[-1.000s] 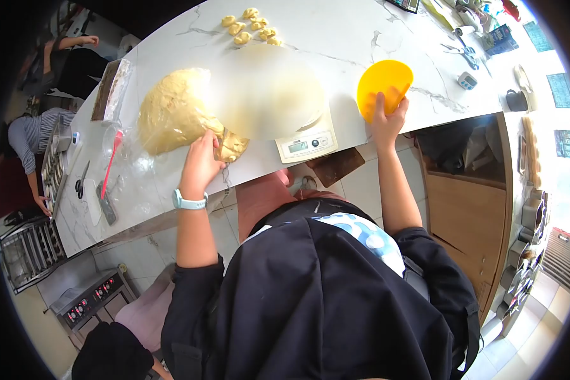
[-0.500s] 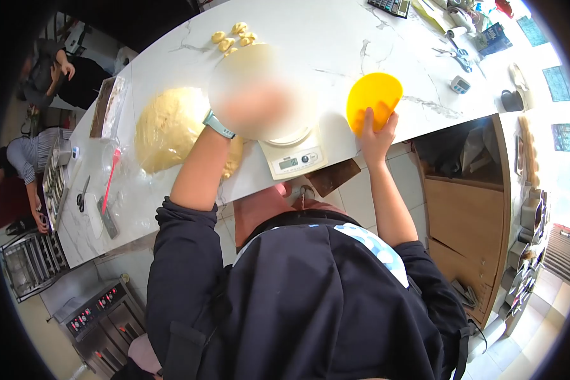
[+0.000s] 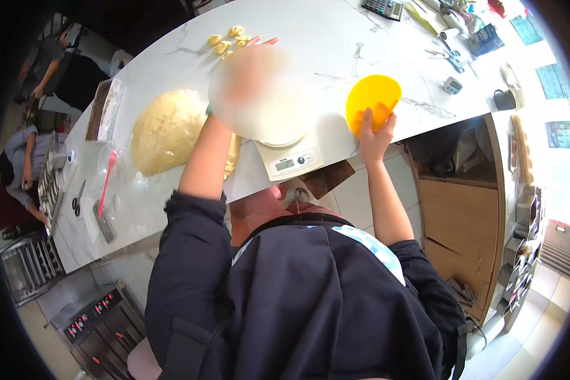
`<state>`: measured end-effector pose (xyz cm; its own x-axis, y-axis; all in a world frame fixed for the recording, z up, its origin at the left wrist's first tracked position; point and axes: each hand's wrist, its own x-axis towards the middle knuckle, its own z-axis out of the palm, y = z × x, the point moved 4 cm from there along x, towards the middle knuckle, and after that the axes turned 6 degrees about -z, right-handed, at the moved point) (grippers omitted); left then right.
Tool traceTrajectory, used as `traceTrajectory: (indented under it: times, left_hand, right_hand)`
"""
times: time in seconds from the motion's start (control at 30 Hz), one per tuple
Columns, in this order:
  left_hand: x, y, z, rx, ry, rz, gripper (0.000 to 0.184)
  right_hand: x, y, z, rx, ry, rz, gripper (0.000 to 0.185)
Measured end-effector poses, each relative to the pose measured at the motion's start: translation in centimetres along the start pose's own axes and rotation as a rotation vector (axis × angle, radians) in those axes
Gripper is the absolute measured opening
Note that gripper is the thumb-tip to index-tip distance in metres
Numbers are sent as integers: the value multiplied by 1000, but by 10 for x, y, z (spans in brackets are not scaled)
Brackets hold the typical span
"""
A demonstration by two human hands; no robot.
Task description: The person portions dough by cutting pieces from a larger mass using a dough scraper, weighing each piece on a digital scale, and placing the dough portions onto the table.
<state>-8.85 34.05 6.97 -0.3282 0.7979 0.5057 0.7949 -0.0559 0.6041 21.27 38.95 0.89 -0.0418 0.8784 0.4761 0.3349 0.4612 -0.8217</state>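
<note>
"What are the hands doing?"

"The left hand (image 3: 247, 76) reaches over the scale, toward the far side. A blur covers most of it; a couple of fingertips poke out near the small pieces, so I can't tell whether it's open or closed, or whether it holds anything."

"And the right?"

"The right hand (image 3: 375, 139) grips a yellow scraper (image 3: 373, 95) by its near edge, held up beside the table's front edge."

"Where's the dough?"

"The big dough mass (image 3: 164, 133) sits under clear plastic, left of the scale (image 3: 292, 166). Part of it shows just past the left forearm. The small dough pieces (image 3: 221, 47) lie in a loose group beyond the scale."

"How far along does it look?"

"Early, I'd judge. A few small pieces are separated, while the bulk is one large lump, so most is undivided. The scale's display is lit, but I wouldn't trust my reading. The blur hides whatever is on the plate."

"Anything farther out?"

"On the marble table (image 3: 310, 31), a pink spatula (image 3: 108, 180) and dark scissors (image 3: 76, 199) lie left of the dough; a small timer (image 3: 451, 85) is off to the right. Past the table's left end, a person in stripes (image 3: 20, 149) leans over some trays."
</note>
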Motion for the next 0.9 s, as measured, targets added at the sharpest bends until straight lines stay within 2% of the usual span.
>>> traceTrajectory:
  times: [0.1,0.13,0.17,0.2,0.3,0.37,0.43,0.53,0.67,0.7,0.77,0.87,0.9]
  left_hand:
    - [-66,20,-70,-177,166,-208,27]
    - [-100,22,-86,-56,278,-246,21]
    - [-132,31,-99,58,364,-258,23]
    - [-160,41,-106,103,422,-310,32]
    - [-214,42,-102,306,401,-449,39]
    - [-239,28,-96,263,370,-521,38]
    - [-254,19,-97,155,368,-585,34]
    - [-263,16,-99,43,364,-635,30]
    - [-270,4,-102,-88,352,-640,27]
    - [-269,4,-103,-116,306,-676,27]
    - [-264,15,-107,-130,238,-753,26]
    - [-245,29,-109,-92,162,-820,24]
    - [-242,26,-106,-83,132,-821,23]
  right_hand:
    - [2,10,8,474,34,245,27]
    - [5,3,9,603,90,259,21]
    - [9,-24,14,666,107,202,23]
    - [7,-48,30,606,-162,179,24]
    - [-27,-145,86,514,-971,55,29]
    - [-52,-187,125,236,-1286,-393,32]
    - [-67,-225,153,92,-1477,-513,36]
    - [-96,-240,191,-132,-1711,-725,40]
    - [-142,-222,171,-115,-1535,-693,38]
    - [-154,-205,161,96,-1291,-776,35]
    - [-162,-178,139,360,-999,-751,33]
    - [-147,-148,124,348,-920,-456,34]
    - [-129,-162,112,449,-753,-433,35]
